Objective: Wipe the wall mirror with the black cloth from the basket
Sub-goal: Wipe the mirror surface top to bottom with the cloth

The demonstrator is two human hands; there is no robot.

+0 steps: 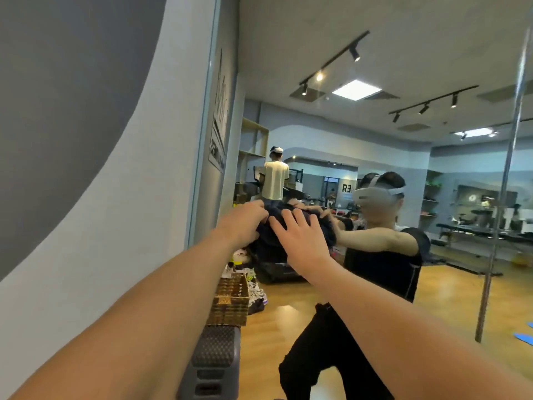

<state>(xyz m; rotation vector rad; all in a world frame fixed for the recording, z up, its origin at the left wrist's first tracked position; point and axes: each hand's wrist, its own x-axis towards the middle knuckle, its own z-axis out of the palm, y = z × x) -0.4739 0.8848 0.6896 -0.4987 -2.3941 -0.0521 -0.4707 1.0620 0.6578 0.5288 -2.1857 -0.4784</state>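
Wiping under way, cloth already on the glass.

Left hand (245, 223) pinches a bunched edge of the black cloth (288, 243), its grip curled tight; right hand (300, 235) lies spread flat, pressing the cloth against the wall mirror (375, 140) near its left edge. Fetching looks done: the woven basket (230, 298) sits below by the wall. Most of the glass appears still to be covered.

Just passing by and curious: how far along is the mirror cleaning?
Done: the crumpled black cloth is out of the woven basket. In hand: left hand grips it, right hand presses it flat against the large wall mirror. Left: wiping the remaining glass.
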